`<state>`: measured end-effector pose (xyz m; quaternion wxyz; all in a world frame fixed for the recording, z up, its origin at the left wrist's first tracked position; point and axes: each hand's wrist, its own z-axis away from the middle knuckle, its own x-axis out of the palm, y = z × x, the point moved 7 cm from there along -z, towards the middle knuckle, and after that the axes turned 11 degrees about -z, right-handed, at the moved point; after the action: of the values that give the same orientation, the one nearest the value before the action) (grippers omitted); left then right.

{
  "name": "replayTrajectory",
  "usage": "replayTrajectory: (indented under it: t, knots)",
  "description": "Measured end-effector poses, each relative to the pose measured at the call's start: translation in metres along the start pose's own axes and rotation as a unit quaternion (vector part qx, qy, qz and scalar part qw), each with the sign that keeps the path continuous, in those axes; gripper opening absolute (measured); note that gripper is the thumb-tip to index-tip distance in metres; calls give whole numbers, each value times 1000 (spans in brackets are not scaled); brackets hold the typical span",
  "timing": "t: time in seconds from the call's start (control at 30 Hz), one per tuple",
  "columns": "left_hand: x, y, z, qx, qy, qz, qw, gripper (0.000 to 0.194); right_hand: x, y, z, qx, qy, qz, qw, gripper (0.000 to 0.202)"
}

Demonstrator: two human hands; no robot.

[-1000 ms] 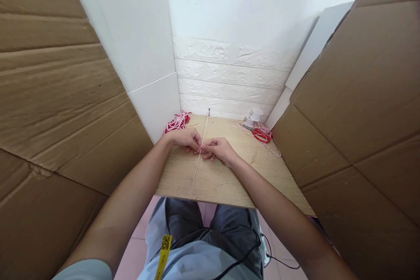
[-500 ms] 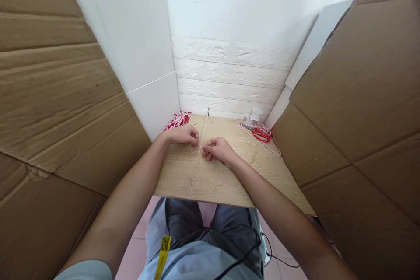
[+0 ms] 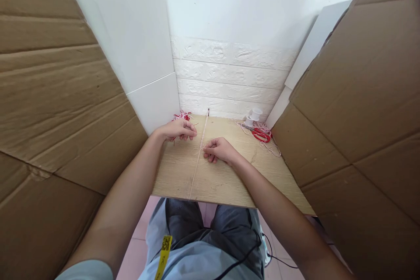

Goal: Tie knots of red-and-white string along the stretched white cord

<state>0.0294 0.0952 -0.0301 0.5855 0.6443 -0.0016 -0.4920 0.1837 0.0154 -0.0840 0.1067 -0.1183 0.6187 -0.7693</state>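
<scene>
Your left hand (image 3: 180, 130) is over the left part of the bench (image 3: 236, 186), left of the taut cord (image 3: 205, 128) and apart from it. Its thumb and index fingertips are drawn close together, a narrow posture; whether a strand lies between them cannot be told at this size. Your right hand (image 3: 219, 150) is immediately right of the cord, nearer to you than the left hand. Its thumb and index finger are narrowed to a pinch on a fine thread (image 3: 201, 148) at the cord; the remaining fingers are curled beneath.

The cord runs along the bench from a small dark fixing (image 3: 208, 110) at the base of the white brick-pattern wall (image 3: 229, 70) to the front edge between your knees. Its far portion, from the fixing to the right fingertips, is pinkish and appears thicker; its near portion is thin and pale.

At the rear left of the bench, behind your left hand, is a bundle of red and pink-white cords (image 3: 182, 115), partly hidden by that hand. At the rear right are white spools (image 3: 254, 114), with red-handled scissors (image 3: 261, 134) just in front of them. Loose pink-white strands (image 3: 271, 150) lie around the scissors. Cardboard panels (image 3: 357, 109) flank the bench on both sides.
</scene>
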Motion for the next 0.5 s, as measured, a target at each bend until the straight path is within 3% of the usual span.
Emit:
replayTrajectory:
  t: [0.23, 0.37, 0.5]
  knots:
    - [6, 6, 5, 30, -57, 103, 993, 21, -8, -10, 7, -10, -14, 96, 995, 18]
    - [13, 14, 7, 53, -97, 155, 982, 21, -15, -25, 6, -102, 29, 155, 982, 18]
    - [23, 17, 10, 51, -150, 180, 971, 25, -12, -34, 6, -182, 42, 93, 978, 18]
